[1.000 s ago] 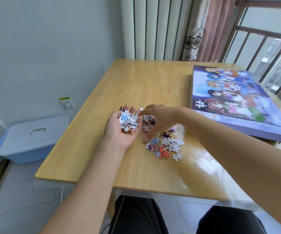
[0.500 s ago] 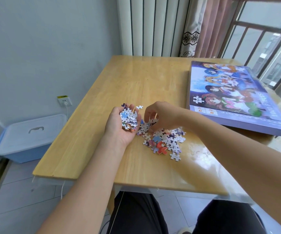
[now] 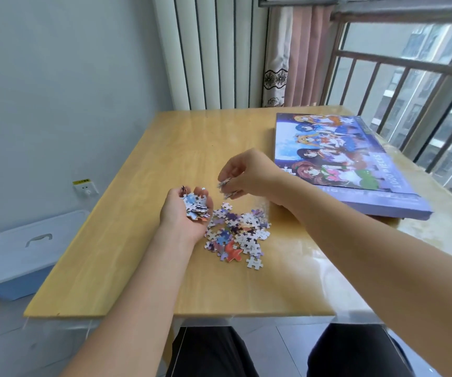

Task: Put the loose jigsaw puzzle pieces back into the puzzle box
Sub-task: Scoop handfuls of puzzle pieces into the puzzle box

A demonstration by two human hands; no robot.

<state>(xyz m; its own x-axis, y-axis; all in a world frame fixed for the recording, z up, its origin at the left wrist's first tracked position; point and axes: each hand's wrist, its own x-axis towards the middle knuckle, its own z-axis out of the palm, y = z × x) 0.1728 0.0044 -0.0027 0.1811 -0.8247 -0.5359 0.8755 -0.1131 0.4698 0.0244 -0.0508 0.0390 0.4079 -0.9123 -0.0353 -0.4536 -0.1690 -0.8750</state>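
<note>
The right hand pinches a few flat, knobbed cardboard pieces above the loose pile. The cupped left hand cradles a stack of pieces. The glossy puzzle box lies closed on the wooden table.

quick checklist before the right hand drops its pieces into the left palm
1. Right hand pinches a few pieces above the table: ok.
2. Left hand palm up, cupping a stack of pieces: ok.
3. Room left in the palm: cannot tell.
4. Pile of loose pieces on the table beside the left hand: not ok, many remain.
5. Puzzle box open to receive pieces: not ok, lid on.
</note>
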